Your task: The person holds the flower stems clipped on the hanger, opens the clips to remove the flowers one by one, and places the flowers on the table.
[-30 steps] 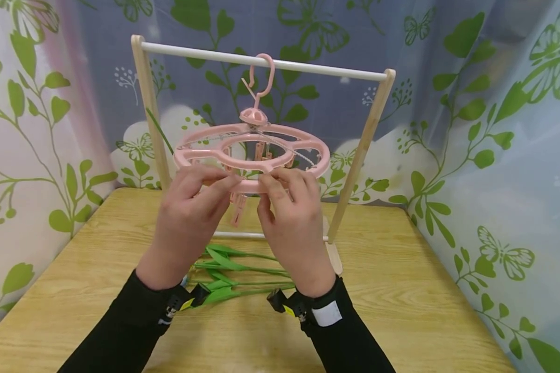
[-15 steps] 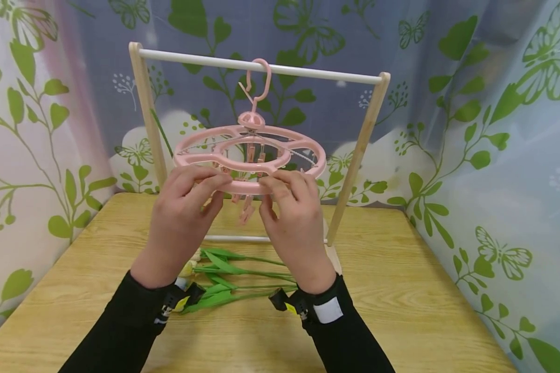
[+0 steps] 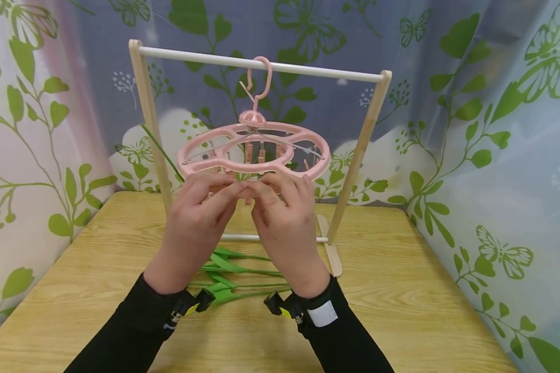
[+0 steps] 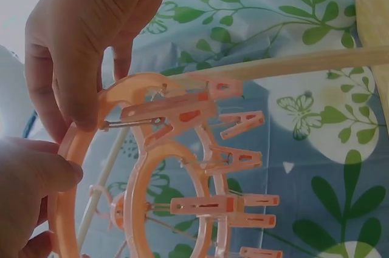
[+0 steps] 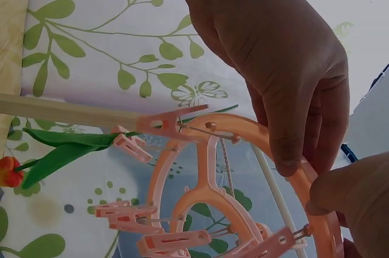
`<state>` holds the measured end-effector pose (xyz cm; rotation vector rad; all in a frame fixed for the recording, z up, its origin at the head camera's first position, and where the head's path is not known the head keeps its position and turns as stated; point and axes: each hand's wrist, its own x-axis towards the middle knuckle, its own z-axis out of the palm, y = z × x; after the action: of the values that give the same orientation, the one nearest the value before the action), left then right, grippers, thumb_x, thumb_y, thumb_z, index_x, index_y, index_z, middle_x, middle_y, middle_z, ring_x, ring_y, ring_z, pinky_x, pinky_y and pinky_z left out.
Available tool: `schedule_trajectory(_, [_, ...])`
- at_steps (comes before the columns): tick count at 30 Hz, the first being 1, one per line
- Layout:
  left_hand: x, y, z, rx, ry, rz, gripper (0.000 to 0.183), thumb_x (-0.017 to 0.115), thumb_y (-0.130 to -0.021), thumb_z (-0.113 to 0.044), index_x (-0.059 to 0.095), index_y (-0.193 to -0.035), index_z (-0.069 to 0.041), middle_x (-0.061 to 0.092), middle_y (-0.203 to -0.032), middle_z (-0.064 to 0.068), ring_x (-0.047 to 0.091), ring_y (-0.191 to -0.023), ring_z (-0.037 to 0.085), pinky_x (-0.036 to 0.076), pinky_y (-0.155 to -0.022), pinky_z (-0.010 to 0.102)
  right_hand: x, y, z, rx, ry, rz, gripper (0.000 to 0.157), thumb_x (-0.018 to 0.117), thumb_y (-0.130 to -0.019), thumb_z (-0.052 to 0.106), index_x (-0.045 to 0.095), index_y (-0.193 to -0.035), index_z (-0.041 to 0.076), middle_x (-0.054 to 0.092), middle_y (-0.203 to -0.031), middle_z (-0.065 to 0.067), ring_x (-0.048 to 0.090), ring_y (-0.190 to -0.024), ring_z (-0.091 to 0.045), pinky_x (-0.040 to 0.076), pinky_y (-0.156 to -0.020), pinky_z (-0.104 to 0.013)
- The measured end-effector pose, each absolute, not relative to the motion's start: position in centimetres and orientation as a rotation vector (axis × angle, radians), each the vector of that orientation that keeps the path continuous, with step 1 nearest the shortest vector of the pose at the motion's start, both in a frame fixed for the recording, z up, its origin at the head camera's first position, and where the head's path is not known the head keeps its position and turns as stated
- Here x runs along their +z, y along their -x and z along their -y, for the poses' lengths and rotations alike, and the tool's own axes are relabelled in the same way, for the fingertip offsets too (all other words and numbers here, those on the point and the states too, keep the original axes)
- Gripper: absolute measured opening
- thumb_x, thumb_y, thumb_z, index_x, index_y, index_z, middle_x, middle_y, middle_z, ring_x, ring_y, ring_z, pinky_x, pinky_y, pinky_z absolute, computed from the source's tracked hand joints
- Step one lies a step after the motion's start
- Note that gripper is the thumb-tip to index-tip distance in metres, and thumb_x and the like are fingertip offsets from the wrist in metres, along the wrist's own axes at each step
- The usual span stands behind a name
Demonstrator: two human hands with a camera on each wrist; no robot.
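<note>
A pink round clip hanger [image 3: 254, 167] hangs by its hook from a white rod [image 3: 317, 70]. My left hand [image 3: 200, 210] pinches the near rim of its outer ring between thumb and fingers. Close beside it, my right hand [image 3: 282, 210] pinches the same rim, fingertips almost meeting. Several pink clothespins [image 4: 203, 204] dangle below the ring in the left wrist view. In the right wrist view, a red-orange tulip [image 5: 9, 172] with green leaves hangs by a clothespin [image 5: 132, 145], which seems to grip its stem. Both hands hide part of the near rim.
The rod belongs to a wooden stand [image 3: 361, 155] on the wood-grain table [image 3: 401, 290]. Several artificial flowers with green leaves [image 3: 226, 267] lie below the hands, their blooms hidden by the left arm. Patterned curtains [image 3: 494, 171] surround the table.
My hands first spread slightly, then came together along the near rim. The ring has shifted and tilted a little, and the clothespins beneath it have swung.
</note>
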<state>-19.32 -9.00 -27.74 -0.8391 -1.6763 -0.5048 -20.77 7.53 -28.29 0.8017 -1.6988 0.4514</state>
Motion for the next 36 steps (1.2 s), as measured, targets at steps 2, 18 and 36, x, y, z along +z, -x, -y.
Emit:
schedule_trajectory(2, [-27.8,19.4,9.1,-0.507,0.837,1.666,0.028,0.071,-0.079,0.004,0.07,-0.106,-0.003,0.061,-0.097,0.014,0.056,-0.096,0.03,0.049,-0.081,0.041,-28.3,20.8,-7.6,0.45,-0.803,1.702,0.021,0.064,-0.084,0.005,0.069,-0.104,0.009,0.06,-0.101,-0.008,0.052,-0.094,-0.027,0.039,-0.083,-0.045])
schedule_trajectory(18, [-27.8,19.9,9.7,-0.502,0.81,1.654,0.022,0.069,-0.082,0.004,0.07,-0.103,-0.003,0.061,-0.097,0.016,0.055,-0.096,0.033,0.048,-0.082,0.044,-28.3,21.0,-7.9,0.429,-0.77,1.714,0.021,0.064,-0.083,0.005,0.067,-0.104,0.005,0.056,-0.104,-0.011,0.047,-0.097,-0.03,0.039,-0.095,-0.043])
schedule_trajectory(36, [-27.6,20.1,9.7,-0.503,0.786,1.67,0.022,0.063,-0.082,0.007,0.067,-0.102,-0.001,0.057,-0.104,0.019,0.053,-0.093,0.035,0.046,-0.081,0.045,-28.5,21.0,-7.5,0.445,-0.745,1.686,0.019,0.061,-0.087,0.006,0.067,-0.105,0.01,0.059,-0.104,-0.008,0.05,-0.096,-0.029,0.038,-0.082,-0.045])
